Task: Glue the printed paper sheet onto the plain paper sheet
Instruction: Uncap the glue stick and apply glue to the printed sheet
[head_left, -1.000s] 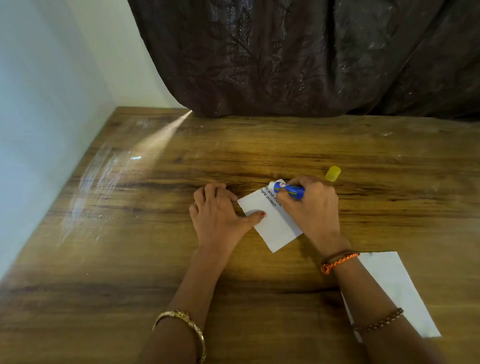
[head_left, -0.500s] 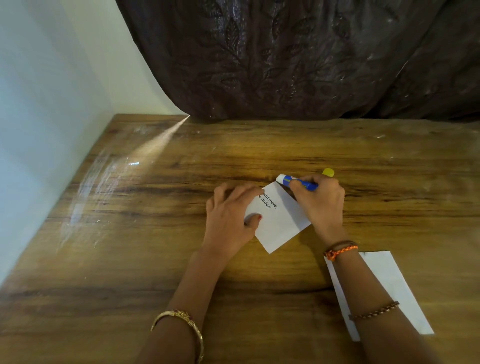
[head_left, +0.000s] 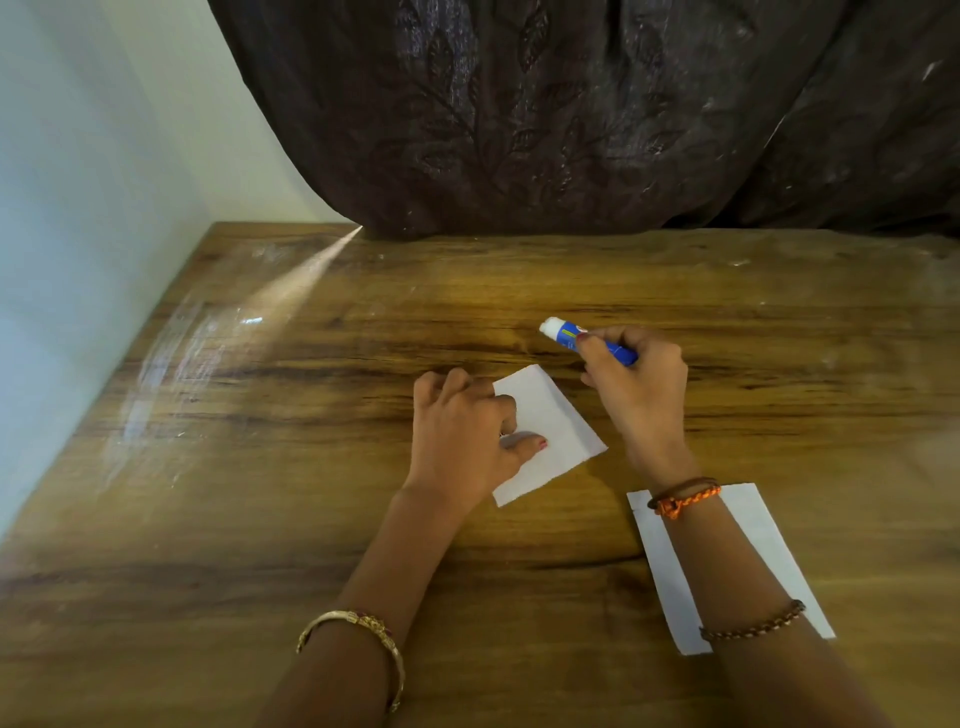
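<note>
Since half a second ago, I note that the right hand (head_left: 636, 387) has lifted the glue stick (head_left: 587, 340) off the paper, and the printed words read earlier on the small sheet no longer show.

Nearest, I see a gold bangle (head_left: 363, 636) on the left forearm and a beaded bracelet (head_left: 753, 626) on the right forearm. Under the right forearm the plain paper sheet (head_left: 670, 571) lies flat on the wooden table (head_left: 208, 519), partly covered by the arm. An orange braided band (head_left: 685, 501) sits at the right wrist.

Further on, the left hand (head_left: 462, 441) grips the near left edge of the printed paper sheet (head_left: 550, 426), thumb on top and fingers curled against its left side. The sheet shows only white; I can read no text on it. It lies apart from the plain sheet.

Beyond it, the right hand's fingers are curled round the blue glue stick, whose white tip points left and clear of the paper. Its label carries small marks that I cannot read.

At the far edge, a dark brown curtain (head_left: 571, 114) with a leaf pattern hangs behind the table.
</note>
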